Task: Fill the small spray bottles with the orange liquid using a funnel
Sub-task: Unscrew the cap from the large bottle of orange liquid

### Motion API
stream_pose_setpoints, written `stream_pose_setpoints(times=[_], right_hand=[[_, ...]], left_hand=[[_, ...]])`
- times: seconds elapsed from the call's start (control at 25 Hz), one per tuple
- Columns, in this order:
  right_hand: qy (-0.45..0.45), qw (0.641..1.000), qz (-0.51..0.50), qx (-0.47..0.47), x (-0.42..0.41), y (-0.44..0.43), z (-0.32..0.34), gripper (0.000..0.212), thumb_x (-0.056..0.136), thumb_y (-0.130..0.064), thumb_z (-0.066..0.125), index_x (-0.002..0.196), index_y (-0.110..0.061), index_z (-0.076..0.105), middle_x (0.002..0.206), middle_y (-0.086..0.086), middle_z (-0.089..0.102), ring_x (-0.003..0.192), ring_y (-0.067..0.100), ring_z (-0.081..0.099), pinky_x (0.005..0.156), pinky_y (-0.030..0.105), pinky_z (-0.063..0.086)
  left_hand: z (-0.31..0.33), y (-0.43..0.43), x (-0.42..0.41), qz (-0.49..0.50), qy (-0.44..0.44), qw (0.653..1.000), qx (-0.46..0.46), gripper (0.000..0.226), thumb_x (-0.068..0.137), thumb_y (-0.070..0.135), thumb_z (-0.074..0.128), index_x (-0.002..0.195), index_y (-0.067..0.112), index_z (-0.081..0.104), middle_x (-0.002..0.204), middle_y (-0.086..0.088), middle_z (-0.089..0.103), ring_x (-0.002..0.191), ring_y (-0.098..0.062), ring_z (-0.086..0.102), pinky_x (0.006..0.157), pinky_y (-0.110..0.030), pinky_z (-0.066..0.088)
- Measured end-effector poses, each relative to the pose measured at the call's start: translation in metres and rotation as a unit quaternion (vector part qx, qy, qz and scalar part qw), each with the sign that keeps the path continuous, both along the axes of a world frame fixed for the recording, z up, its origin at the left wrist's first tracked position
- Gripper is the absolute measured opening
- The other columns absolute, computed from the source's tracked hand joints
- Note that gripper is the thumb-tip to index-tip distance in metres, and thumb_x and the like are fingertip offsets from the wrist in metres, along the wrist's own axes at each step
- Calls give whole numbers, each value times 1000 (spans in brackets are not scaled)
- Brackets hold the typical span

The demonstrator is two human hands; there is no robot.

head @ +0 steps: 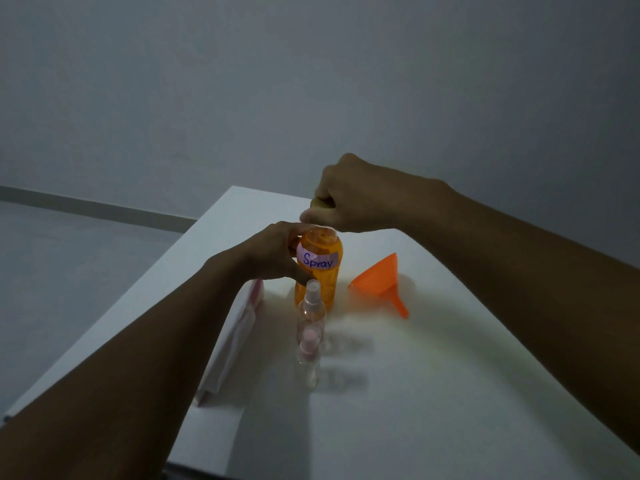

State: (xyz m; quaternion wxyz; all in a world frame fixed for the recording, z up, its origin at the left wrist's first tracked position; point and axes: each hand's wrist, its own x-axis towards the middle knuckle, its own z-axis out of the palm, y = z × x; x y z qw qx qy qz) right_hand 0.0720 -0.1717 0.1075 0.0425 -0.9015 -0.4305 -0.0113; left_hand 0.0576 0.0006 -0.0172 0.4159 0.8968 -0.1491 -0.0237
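Observation:
An orange bottle [320, 271] with a label reading "Spray" stands upright on the white table [398, 393]. My left hand [273, 254] grips its upper body from the left. My right hand [356, 199] is curled over its top and holds a yellowish cap [320, 202] just above the neck. Two small clear spray bottles with pink tops stand in front of it, one [311, 306] close to the orange bottle and one [307, 362] nearer me. An orange funnel [384, 282] lies on its side to the right.
A folded white and pink cloth [232, 344] lies on the table at the left, partly under my left forearm. The table's left edge runs diagonally from the far corner toward me. A plain grey wall and floor lie behind.

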Motion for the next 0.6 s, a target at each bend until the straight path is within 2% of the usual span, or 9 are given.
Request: stream_pose_setpoints(times=[0.12, 0.2, 0.24, 0.32, 0.4, 0.44, 0.48, 0.52, 0.6], right_hand=[[10, 998, 49, -46, 2, -9, 10, 17, 94, -15, 66, 110, -17, 72, 101, -6, 66, 83, 14, 63, 68, 22, 47], [43, 996, 69, -44, 0, -14, 15, 54, 86, 6, 66, 132, -24, 64, 132, -3, 62, 112, 14, 61, 85, 24, 53], [57, 996, 66, -36, -2, -14, 16, 67, 85, 4, 69, 142, -29, 54, 145, -3, 54, 125, 13, 55, 93, 26, 51], [57, 997, 39, -27, -1, -10, 18, 84, 85, -24, 78, 155, -32, 31, 159, -5, 37, 132, 9, 43, 96, 25, 41], [22, 999, -40, -7, -1, -3, 16, 77, 82, -59, 70, 147, -24, 46, 148, 2, 52, 115, 15, 62, 90, 26, 46], [0, 998, -69, 6, -1, 0, 14, 69, 82, -68, 64, 128, -16, 63, 127, 6, 66, 91, 17, 70, 80, 26, 53], [-11, 997, -78, 13, -1, 3, 10, 61, 83, -68, 62, 104, -12, 69, 102, 7, 71, 69, 16, 67, 66, 25, 53], [-7, 998, -69, 6, -3, 4, 8, 53, 87, -62, 62, 90, -10, 68, 87, 5, 69, 60, 14, 60, 58, 23, 47], [-11, 999, -27, -19, -4, 1, 10, 35, 93, -44, 64, 101, -11, 69, 97, 4, 69, 73, 15, 61, 62, 21, 40]], left_hand=[[2, -1, -2, -3, 3, 1000, 7, 55, 65, 24, 88, 108, 37, 56, 101, 20, 64, 91, -5, 65, 73, -11, 53], [4, -2, -3, -7, 5, 1000, 10, 58, 65, 24, 88, 112, 36, 56, 104, 17, 65, 94, -5, 65, 80, -17, 54], [4, -2, -3, -7, 7, 1000, 9, 58, 65, 24, 88, 112, 35, 57, 105, 16, 65, 95, -5, 65, 82, -18, 55], [4, -1, -3, -5, 9, 1000, 5, 57, 65, 21, 88, 112, 34, 57, 106, 15, 65, 96, -5, 65, 80, -16, 54], [3, -1, -4, -3, 17, 1000, -10, 59, 64, 21, 88, 114, 30, 59, 108, 12, 67, 98, -9, 66, 83, -20, 55], [3, 0, -4, -4, 21, 1000, -13, 60, 64, 23, 88, 116, 29, 60, 110, 10, 67, 99, -10, 66, 85, -23, 55], [3, 0, -4, -5, 23, 1000, -10, 60, 64, 24, 88, 116, 29, 60, 110, 9, 68, 99, -11, 67, 87, -25, 55], [3, 0, -4, -8, 22, 1000, -5, 58, 64, 24, 88, 114, 30, 60, 108, 10, 68, 98, -9, 67, 86, -24, 55], [5, -2, -5, -16, 16, 1000, 6, 54, 65, 24, 87, 111, 32, 59, 106, 13, 68, 94, -6, 67, 80, -17, 55]])
